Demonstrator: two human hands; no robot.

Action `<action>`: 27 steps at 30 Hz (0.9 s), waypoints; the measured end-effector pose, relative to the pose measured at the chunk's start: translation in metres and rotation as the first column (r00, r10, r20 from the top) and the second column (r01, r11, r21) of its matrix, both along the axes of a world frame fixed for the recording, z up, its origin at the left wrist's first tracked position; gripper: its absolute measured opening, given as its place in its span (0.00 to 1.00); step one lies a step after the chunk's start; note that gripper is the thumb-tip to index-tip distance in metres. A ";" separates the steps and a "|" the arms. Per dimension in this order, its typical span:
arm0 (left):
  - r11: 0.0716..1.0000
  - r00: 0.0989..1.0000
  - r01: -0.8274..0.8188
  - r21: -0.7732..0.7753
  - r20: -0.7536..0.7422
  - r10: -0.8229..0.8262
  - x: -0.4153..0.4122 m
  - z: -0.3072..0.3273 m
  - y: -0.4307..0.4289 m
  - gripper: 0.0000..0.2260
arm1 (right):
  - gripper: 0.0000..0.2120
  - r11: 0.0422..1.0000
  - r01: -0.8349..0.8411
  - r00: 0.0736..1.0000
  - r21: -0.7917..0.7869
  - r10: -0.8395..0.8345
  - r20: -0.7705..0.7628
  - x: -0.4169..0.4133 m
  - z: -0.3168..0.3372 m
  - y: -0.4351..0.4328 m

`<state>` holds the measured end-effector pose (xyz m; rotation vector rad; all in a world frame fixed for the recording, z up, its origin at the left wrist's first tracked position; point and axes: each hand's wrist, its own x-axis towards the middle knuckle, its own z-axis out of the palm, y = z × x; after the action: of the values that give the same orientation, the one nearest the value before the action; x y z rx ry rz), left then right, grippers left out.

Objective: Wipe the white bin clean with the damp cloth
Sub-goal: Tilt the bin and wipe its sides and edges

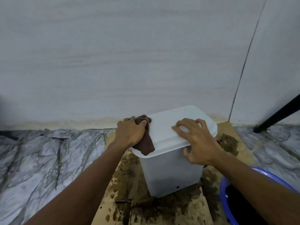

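One white bin (170, 174) stands just right of the frame's centre on a stained brown board (113, 189) at the foot of the wall. It is plain matte plastic and its one lid (170, 125) is closed. My left hand (130, 133) grips the single brown cloth (145, 143), fingers curled over it at the lid's left edge. My right hand (196, 143) clamps the lid's near rim, fingers spread and bent on top, thumb underneath. One blue basin (224, 200) sits at the lower right.
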<state>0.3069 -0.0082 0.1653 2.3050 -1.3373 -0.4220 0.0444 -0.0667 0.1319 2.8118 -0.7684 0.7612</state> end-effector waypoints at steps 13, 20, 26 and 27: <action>0.948 0.948 0.275 0.161 -0.208 -0.240 -0.009 0.032 -0.043 0.24 | 0.40 0.992 -0.061 0.989 -0.113 0.045 -0.138 0.006 0.000 0.036; 0.980 0.974 0.196 0.022 -0.121 -0.192 -0.007 0.015 -0.040 0.23 | 0.35 0.963 -0.180 0.982 -0.199 0.163 -0.097 0.003 0.003 0.015; 0.997 0.986 -0.019 -0.073 -0.166 0.007 -0.008 0.011 -0.011 0.26 | 0.37 0.963 -0.139 0.990 -0.230 0.137 -0.024 0.003 -0.002 -0.015; 0.996 0.987 -0.049 -0.076 -0.156 0.037 -0.012 0.009 -0.005 0.26 | 0.38 0.969 -0.114 0.993 -0.220 0.116 -0.006 0.002 -0.004 -0.019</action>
<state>0.2948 -0.0135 0.1743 2.1838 -1.2053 -0.5132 0.0466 -0.0861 0.1284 2.6717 -0.4905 0.8188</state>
